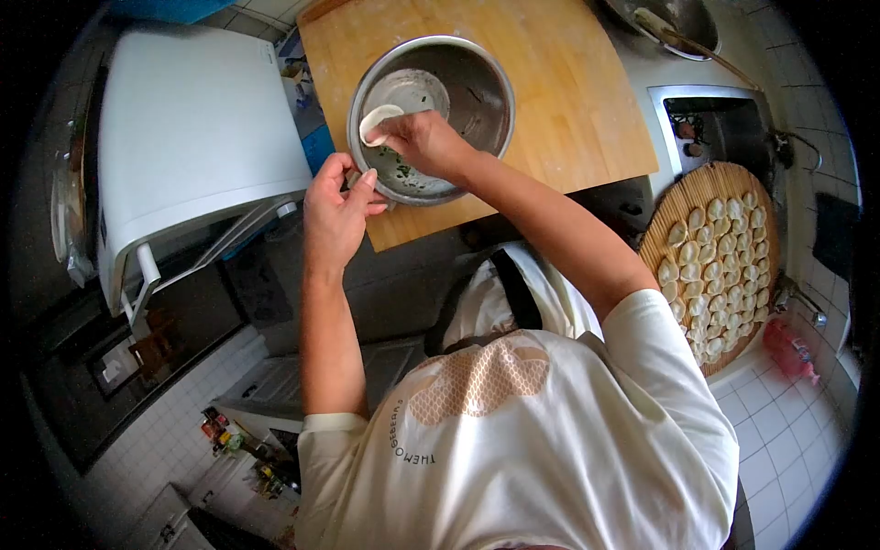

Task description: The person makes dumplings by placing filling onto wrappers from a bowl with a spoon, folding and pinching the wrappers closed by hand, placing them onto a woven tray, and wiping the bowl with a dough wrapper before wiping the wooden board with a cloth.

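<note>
A steel mixing bowl (502, 87) stands on the wooden board, its inside smeared and dotted with bits of green. My left hand (337, 215) grips the near-left rim, thumb on top and fingers curled round the outside. Inside the bowl, my right hand (426, 145) pinches a pale round piece of dough (378, 121) against the left wall. Its fingertips are partly hidden behind the hand and dough.
The wooden board (568, 110) ends close to my body. At right, a round woven tray (662, 234) bears several rows of dumplings beside the sink (733, 119). Another metal pan (706, 27) with a wooden-handled utensil is at the back right. A white appliance (192, 128) stands left.
</note>
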{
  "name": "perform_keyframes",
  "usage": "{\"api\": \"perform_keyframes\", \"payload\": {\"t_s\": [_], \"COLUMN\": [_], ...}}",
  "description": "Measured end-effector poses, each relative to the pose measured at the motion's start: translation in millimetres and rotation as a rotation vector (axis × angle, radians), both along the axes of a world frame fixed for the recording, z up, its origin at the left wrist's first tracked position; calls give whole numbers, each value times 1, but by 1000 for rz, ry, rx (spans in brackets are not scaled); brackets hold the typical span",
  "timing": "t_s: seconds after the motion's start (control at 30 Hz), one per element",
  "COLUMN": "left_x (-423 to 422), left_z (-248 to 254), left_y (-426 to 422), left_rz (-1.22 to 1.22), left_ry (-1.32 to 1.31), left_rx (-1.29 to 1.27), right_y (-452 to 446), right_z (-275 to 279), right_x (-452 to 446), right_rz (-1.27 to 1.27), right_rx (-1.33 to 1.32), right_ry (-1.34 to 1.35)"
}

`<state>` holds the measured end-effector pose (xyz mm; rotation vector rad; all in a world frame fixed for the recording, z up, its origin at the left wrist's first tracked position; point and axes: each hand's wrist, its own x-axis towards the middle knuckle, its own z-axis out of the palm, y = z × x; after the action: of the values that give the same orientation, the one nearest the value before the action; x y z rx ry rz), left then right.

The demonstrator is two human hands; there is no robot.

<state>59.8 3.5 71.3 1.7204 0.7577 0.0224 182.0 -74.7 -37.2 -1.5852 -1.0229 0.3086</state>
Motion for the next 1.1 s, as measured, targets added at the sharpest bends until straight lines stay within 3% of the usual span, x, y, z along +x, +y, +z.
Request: {"api": "perform_keyframes", "payload": {"t_s": [0.1, 0.2, 0.37, 0.43, 0.6, 0.7, 0.77, 0.8, 0.87, 1.0, 1.1], "left_x": [1, 0, 1, 2, 5, 6, 6, 6, 5, 5, 7], "left_z": [-1, -1, 2, 4, 6, 9, 8, 8, 4, 3, 5], "left_y": [-1, -1, -2, -3, -5, -6, -6, -5, -2, -1, -2], "left_rz": [-17, -25, -15, -10, -17, -31, -10, -7, -22, -26, -24], "left_ry": [8, -5, -5, -4, 2, 21, 28, 28, 8, 8, 27], "left_rx": [5, 23, 23, 21, 41, 67, 45, 46, 23, 31, 48], "right_y": [-12, -31, -43, -40, -28, -22, -23, -30, -28, -8, 7], "right_z": [-2, 1, 17, 7, -2, -5, -12, 3, 5, 3, 1], "right_x": [-2, 3, 23, 21, -3, -9, 0, 9, 26, 32, 20], "right_rz": [75, 72, -228, -360, -181, -124, -118, -234, -335, -480, -268], "right_rx": [-237, -189, -181, -3, -279, -195, -144, -216, 16, 130, 19], "right_ry": [-8, 131, 296, 290, 170, 206, 436, 349, 557, 324, 84]}}
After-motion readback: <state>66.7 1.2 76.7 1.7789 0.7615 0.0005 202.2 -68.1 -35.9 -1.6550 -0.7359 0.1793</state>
